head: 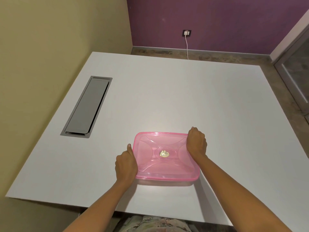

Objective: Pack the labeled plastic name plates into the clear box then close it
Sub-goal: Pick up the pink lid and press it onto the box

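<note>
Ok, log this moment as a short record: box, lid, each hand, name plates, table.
box: pink-lidded clear box, near the table's front edge
lid: pink lid, lying on the box; seal cannot be judged
left hand: left hand, grip on the lid's left edge
right hand: right hand, grip on the far right corner
name plates: none visible
table: white table, with grey cable hatch

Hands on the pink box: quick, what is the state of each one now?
Left hand: closed grip on the left edge of the box, thumb along the lid's rim.
Right hand: closed grip on the right far corner of the lid.
</note>
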